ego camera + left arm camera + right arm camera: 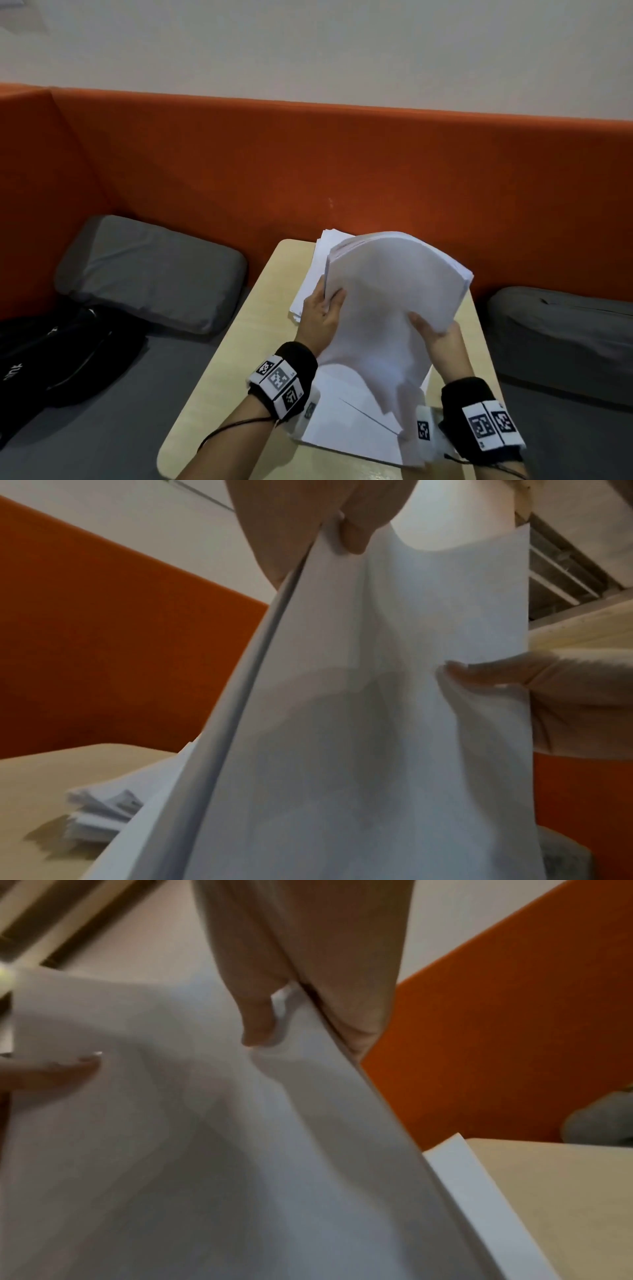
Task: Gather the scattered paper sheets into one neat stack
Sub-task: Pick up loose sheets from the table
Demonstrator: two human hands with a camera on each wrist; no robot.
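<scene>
A thick bundle of white paper sheets point(387, 301) stands lifted and curved over the small beige table point(260, 335). My left hand point(322, 315) grips its left edge, thumb on the near face. My right hand point(435, 332) grips the right edge the same way. In the left wrist view the bundle point(377, 723) fills the frame, with my left thumb point(352, 536) pinching its edge. In the right wrist view my right thumb point(257, 1015) presses the bundle point(240, 1150). Loose sheets point(346, 421) lie flat on the table's near part. A second uneven pile point(308, 287) lies behind the bundle.
An orange padded backrest point(308, 164) runs behind the table. A grey cushion point(150, 270) lies on the left, another grey cushion point(561, 339) on the right. A black bag point(58, 356) rests on the grey seat at far left.
</scene>
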